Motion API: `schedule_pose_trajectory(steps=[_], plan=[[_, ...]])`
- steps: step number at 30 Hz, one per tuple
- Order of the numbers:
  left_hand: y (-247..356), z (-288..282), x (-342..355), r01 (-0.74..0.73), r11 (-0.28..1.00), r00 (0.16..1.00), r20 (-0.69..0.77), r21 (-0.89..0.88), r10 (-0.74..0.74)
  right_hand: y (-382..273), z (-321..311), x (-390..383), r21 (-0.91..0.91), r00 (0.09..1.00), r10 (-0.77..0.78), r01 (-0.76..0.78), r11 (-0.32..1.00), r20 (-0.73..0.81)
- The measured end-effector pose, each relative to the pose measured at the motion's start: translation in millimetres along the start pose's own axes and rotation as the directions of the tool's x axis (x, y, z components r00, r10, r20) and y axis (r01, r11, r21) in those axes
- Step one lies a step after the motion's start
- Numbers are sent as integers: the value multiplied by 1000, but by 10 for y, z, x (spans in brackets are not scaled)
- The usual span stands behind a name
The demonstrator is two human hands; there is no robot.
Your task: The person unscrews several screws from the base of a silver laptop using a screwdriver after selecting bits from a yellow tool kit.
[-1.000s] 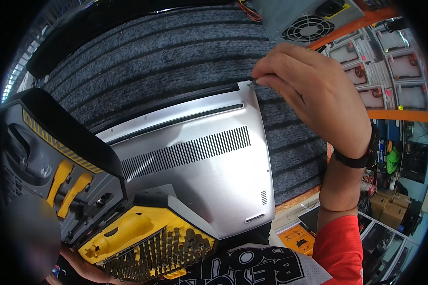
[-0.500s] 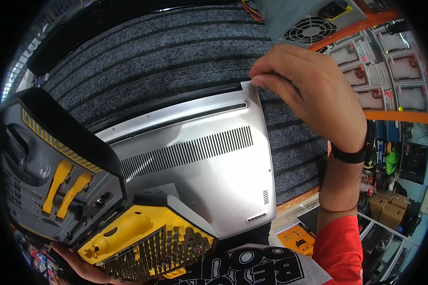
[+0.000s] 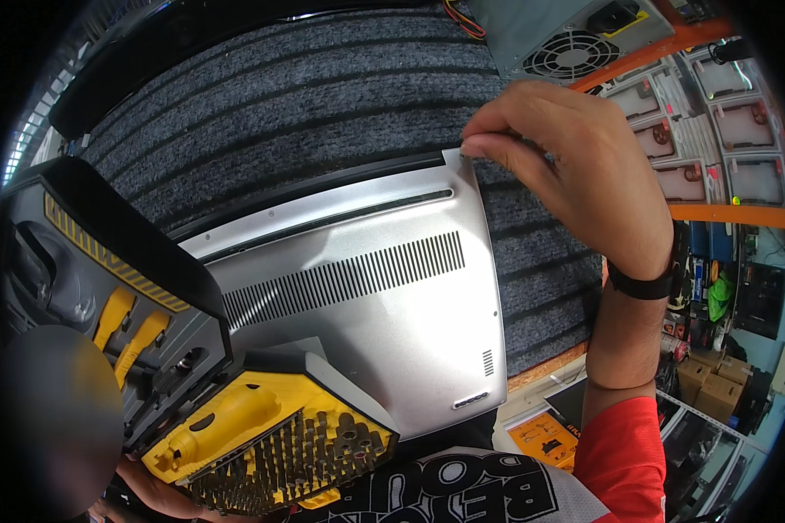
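Note:
A silver laptop [image 3: 392, 349] lies upside down, its vented base facing up. At its far right corner, my right hand [image 3: 576, 174] is closed in a pinch of thumb and fingers; whatever sits between the fingertips is too small or hidden to make out. Over the laptop's near left part is an opened screwdriver bit case [image 3: 235, 410], yellow and grey, with rows of dark bits in its tray and two yellow tools in its lid. My left hand [image 3: 161, 495] grips the case from beneath at the lower left, most of its fingers hidden.
Ribbed grey carpet [image 3: 323, 96] covers the bench under the laptop. A grey power supply unit [image 3: 532, 44] with a fan grille stands at the far right. Right of it, an orange-edged shelf [image 3: 733, 214] holds clear boxes. A blurred dark round patch covers the lower left.
A blurred dark round patch has appeared over the case's lid at the left. My right hand stays at the laptop corner, with only a slight shift of the fingers.

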State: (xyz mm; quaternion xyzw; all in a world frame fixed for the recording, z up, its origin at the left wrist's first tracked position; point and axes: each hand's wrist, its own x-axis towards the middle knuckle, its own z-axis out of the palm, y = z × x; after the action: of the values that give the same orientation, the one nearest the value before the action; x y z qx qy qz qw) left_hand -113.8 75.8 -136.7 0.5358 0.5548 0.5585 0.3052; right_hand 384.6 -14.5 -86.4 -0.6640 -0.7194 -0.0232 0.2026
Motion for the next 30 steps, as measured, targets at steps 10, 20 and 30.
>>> schedule_pose_trajectory(steps=[10,20,30], plan=[[92,110,31,146,989,973,-181,4,-143,11,-7,-16,32,1000,-11,10,999,5],[339,482,-190,102,993,971,-213,-55,-111,-410,37,279,156,989,-108,122,980,-97],[169,266,-170,129,991,951,-277,-44,-136,-558,291,726,129,956,-248,229,965,155]])
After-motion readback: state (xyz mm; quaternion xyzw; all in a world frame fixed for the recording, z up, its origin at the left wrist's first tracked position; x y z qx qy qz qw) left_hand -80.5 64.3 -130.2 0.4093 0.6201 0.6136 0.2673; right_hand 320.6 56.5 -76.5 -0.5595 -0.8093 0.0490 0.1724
